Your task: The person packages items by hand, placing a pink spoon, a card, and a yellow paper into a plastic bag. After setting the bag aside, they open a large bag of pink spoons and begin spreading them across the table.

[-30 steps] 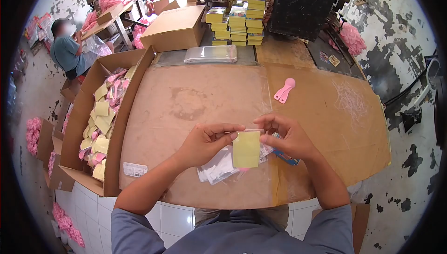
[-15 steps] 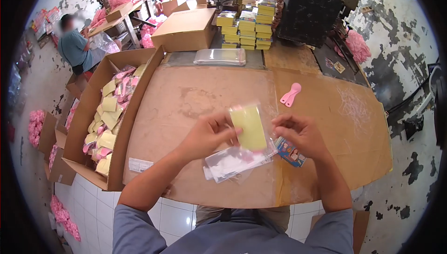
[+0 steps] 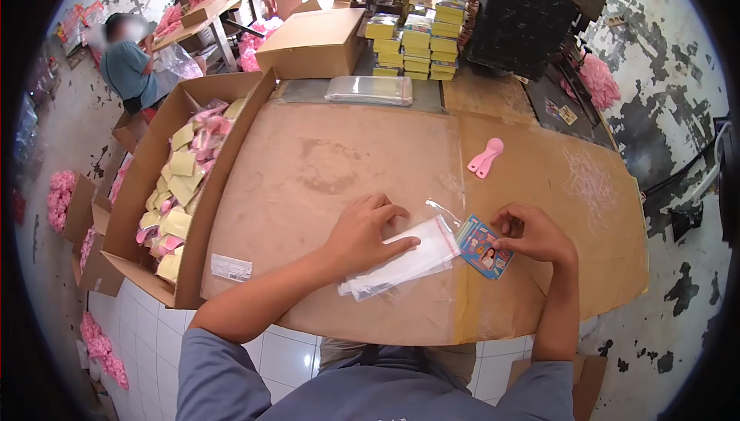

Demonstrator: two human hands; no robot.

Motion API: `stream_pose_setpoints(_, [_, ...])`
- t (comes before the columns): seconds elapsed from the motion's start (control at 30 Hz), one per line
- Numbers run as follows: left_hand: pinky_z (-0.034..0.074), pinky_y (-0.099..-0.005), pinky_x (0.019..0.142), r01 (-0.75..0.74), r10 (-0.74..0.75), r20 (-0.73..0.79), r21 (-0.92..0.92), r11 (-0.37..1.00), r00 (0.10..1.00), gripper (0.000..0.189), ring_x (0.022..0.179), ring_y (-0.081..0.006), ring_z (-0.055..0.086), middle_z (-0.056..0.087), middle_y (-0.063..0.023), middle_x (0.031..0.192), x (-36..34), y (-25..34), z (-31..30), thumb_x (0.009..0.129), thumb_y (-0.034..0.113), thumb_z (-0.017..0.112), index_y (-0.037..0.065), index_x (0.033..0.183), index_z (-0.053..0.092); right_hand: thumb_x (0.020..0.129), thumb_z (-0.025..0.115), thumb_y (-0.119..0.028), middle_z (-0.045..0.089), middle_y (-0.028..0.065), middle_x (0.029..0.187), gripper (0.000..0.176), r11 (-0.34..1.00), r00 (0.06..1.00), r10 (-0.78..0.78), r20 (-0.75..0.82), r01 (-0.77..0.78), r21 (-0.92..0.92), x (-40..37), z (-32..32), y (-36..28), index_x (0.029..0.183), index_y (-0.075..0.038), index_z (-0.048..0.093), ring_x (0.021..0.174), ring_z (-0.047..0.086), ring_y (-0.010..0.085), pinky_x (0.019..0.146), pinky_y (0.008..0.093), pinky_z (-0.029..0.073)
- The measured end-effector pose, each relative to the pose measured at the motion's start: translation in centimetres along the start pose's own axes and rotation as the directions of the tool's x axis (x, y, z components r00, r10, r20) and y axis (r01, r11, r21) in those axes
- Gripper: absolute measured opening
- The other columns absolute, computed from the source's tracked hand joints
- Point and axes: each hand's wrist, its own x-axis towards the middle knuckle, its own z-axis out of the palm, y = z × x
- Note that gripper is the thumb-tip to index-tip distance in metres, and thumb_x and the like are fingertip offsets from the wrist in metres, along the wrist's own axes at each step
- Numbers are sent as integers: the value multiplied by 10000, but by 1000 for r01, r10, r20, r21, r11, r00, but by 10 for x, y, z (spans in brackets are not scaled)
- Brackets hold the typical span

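Note:
My left hand [image 3: 370,232] is open over a small stack of clear plastic bags [image 3: 408,261], its thumb resting on them and its fingers spread. A clear strip of plastic [image 3: 443,209] sticks up at the far edge of the bags. Just to the right lies a stack of colourful printed cards [image 3: 486,250], blue with pictures. My right hand [image 3: 536,232] is at the right edge of the cards, thumb tip at the top card, fingers bent and apart. Farther back on the table is a pair of pink plastic spoons [image 3: 486,157].
At the left stands a long cardboard box [image 3: 258,124] filled with bagged yellow cards and pink pieces. Clear bags in a pile [image 3: 370,90], stacked yellow-edged cards [image 3: 416,47] and a closed carton [image 3: 308,42] line the back. A person [image 3: 127,70] sits at the far left.
The bagged yellow card that was in my left hand is gone from between my hands. My left hand has lowered onto the bags, and my right hand has moved slightly right beside the cards.

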Motion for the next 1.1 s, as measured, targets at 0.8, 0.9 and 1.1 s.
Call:
stream_pose_setpoints(0.8, [600, -338, 843, 373, -158, 338, -813, 447, 928, 444, 924, -194, 745, 766, -202, 1051, 2, 12, -6, 1028, 4, 620, -7, 1422, 417, 957, 749, -89, 716, -15, 925, 191, 905, 975, -33, -220, 123, 408, 16, 53, -29, 1135, -20, 737, 732, 594, 41, 661, 230, 476])
stream_pose_setpoints(0.9, [592, -311, 843, 367, -168, 327, -790, 492, 930, 500, 920, -166, 743, 780, -178, 1002, 1, 9, 1, 1017, 31, 664, -13, 1452, 421, 967, 742, -83, 738, 0, 967, 229, 874, 950, -80, -301, 212, 437, 18, 60, -36, 1183, -13, 722, 755, 613, 37, 669, 224, 485])
stream_pose_setpoints(1.1, [571, -277, 873, 387, -196, 336, -744, 544, 921, 523, 951, -131, 741, 794, -154, 986, -1, 12, 0, 991, 55, 723, -11, 1442, 466, 964, 734, -58, 739, 31, 964, 228, 869, 912, -123, -392, 290, 400, 18, 66, -42, 1185, -3, 722, 785, 652, 58, 700, 233, 513])
